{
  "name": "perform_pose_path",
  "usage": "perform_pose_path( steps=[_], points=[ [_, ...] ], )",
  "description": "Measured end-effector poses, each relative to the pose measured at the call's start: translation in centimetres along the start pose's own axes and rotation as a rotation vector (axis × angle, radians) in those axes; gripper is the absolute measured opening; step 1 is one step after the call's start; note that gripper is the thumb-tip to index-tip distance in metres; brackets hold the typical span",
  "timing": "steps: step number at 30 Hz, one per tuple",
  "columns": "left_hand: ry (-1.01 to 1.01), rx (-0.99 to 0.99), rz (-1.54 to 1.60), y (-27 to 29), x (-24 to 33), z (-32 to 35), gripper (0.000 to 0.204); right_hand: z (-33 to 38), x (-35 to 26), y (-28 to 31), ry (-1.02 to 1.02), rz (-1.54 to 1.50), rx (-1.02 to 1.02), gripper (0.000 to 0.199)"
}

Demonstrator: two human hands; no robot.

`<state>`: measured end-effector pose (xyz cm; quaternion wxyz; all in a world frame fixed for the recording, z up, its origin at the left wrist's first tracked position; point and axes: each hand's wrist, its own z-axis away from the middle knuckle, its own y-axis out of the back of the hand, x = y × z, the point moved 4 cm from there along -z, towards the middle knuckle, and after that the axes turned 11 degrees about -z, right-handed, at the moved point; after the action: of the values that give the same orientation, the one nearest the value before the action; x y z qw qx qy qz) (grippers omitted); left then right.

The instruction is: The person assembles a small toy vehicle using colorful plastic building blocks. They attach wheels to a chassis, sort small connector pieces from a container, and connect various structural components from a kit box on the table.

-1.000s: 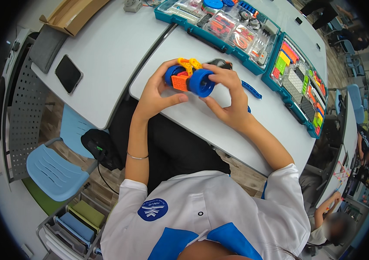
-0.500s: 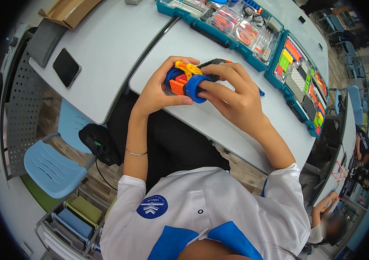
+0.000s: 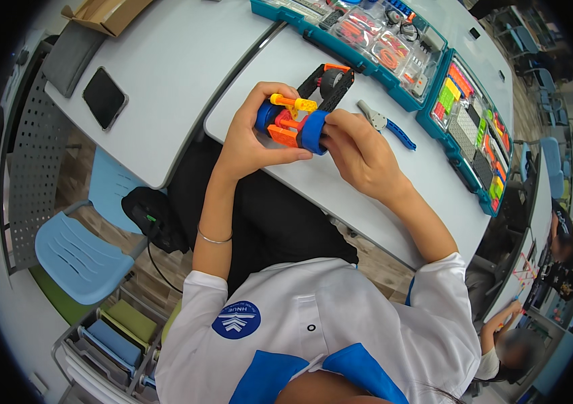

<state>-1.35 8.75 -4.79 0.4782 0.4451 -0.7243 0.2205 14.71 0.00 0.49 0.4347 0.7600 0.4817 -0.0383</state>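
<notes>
My left hand (image 3: 249,138) grips a small building-kit vehicle (image 3: 290,124) from its left side, thumb underneath and fingers over the top. The vehicle has two blue-rimmed wheels, orange and yellow parts between them, and a black frame with a dark grey wheel at its far end. My right hand (image 3: 360,151) pinches the right blue wheel (image 3: 313,132) at its outer side; its fingertips are partly hidden. A tool with a light grey end and a blue handle (image 3: 401,135) lies on the table, beyond my right hand.
Two teal cases (image 3: 394,94) of sorted building parts stand open along the table's far right side. A black phone (image 3: 105,99) and a cardboard box (image 3: 108,13) are on the left table (image 3: 165,81). Blue chairs (image 3: 81,259) stand at the left; other people sit far right.
The vehicle has turned slightly, so its black frame and far wheel show more. My right hand has drawn lower, its fingers now closed at the right wheel. The blue-handled tool is uncovered.
</notes>
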Motion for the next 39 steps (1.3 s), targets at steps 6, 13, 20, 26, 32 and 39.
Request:
perform_pose_path(
  steps=[6, 13, 20, 26, 32, 39],
  points=[
    [0.000, 0.010, -0.055, 0.0, -0.1, 0.4, 0.073, 0.0, 0.5, 0.0, -0.160, -0.074, -0.091, 0.028],
    [-0.127, 0.102, -0.213, -0.1, 0.4, 0.8, 0.073, 0.0, 0.5, 0.1, -0.009, 0.010, -0.108, 0.019],
    [-0.206, 0.120, -0.192, -0.2, 0.2, 1.0, 0.072, -0.5, -0.2, 0.7, 0.042, 0.049, -0.171, 0.018],
    [-0.200, 0.105, -0.152, -0.3, 0.3, 1.0, 0.071, -1.0, -0.6, 1.2, 0.042, -0.001, -0.180, 0.019],
    [-0.174, 0.282, -0.136, 2.1, -0.7, 1.2, 0.068, -2.7, -1.7, 4.9, 0.038, -0.046, -0.064, 0.030],
    [-0.081, 0.541, 0.065, 3.5, -2.2, 1.8, 0.076, -0.9, 7.0, 3.1, -0.161, 0.308, -0.082, 0.012]
  ],
)
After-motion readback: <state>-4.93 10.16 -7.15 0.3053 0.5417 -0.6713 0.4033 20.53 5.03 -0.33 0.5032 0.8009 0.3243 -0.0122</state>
